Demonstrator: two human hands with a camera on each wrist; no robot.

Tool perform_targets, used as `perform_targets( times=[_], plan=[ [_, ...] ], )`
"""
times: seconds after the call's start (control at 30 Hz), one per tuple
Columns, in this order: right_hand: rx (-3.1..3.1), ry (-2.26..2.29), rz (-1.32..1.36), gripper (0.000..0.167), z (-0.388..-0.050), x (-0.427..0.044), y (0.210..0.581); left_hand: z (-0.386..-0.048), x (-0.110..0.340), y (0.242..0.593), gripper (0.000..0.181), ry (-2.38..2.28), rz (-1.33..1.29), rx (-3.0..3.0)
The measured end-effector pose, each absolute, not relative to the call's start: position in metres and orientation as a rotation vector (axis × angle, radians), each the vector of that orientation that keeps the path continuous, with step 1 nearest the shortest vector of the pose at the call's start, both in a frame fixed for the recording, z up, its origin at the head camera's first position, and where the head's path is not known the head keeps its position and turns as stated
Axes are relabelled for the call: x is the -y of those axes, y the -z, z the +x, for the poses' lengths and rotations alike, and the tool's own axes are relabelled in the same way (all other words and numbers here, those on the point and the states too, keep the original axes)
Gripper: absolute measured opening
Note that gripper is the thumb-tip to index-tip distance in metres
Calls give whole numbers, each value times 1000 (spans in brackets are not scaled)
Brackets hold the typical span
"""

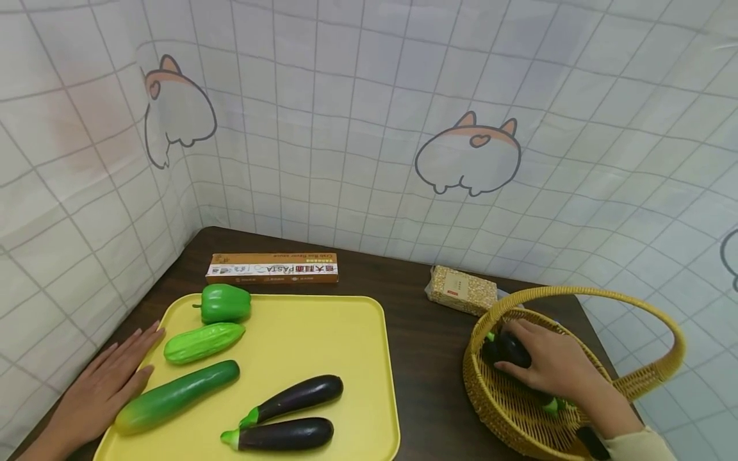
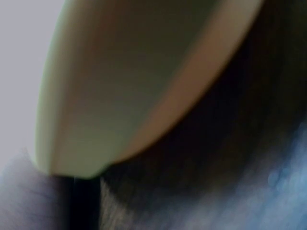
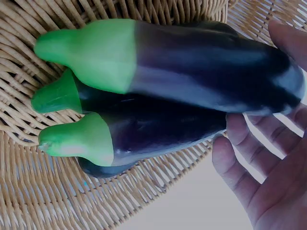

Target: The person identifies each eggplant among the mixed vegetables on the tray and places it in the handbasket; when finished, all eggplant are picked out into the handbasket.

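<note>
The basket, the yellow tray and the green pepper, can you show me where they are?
Basket point(image 1: 480, 398): head view, on its outer woven wall.
Yellow tray point(image 1: 311, 336): head view, on a bare part of its flat bottom.
Green pepper point(image 1: 227, 304): head view, on the middle of its body.

looks like a little staged tabletop corner, honestly can't tell what room, white grid-check cloth point(image 1: 323, 141) hung round three sides with cartoon animal bums point(image 1: 468, 163), dark worktop point(image 1: 429, 378), kitcheny stuff like a pasta box point(image 1: 272, 269), yellow tray point(image 1: 300, 333), wicker basket point(image 1: 483, 400)
</note>
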State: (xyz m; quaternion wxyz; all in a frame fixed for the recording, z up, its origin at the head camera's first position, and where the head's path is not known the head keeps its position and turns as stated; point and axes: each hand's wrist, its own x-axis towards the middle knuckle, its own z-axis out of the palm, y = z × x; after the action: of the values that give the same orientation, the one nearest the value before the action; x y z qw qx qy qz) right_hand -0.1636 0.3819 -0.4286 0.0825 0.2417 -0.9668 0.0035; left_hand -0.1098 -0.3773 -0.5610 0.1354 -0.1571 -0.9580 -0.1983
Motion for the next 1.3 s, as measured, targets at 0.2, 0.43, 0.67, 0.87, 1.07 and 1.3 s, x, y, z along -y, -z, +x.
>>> perform_targets(
  times=[0.2, 0.43, 0.67, 0.87, 1.07, 1.3],
  plan=[
    [2906, 0, 725, 55, -161, -379, 427, -109, 378, 562, 66, 570, -463, 2762],
    [2927, -49, 725, 51, -158, -376, 425, -110, 377, 560, 67, 559, -453, 2766],
    [2932, -68, 731, 49, -156, -374, 422, -111, 377, 559, 67, 584, -456, 2774],
    [2915, -86, 746, 44, -152, -372, 414, -111, 378, 562, 66, 587, -454, 2771],
    [2791, -107, 806, 33, -143, -367, 404, -111, 379, 563, 66, 592, -451, 2785],
    [2656, -157, 903, 26, -137, -352, 394, -110, 380, 563, 66, 601, -450, 2779]
  ],
)
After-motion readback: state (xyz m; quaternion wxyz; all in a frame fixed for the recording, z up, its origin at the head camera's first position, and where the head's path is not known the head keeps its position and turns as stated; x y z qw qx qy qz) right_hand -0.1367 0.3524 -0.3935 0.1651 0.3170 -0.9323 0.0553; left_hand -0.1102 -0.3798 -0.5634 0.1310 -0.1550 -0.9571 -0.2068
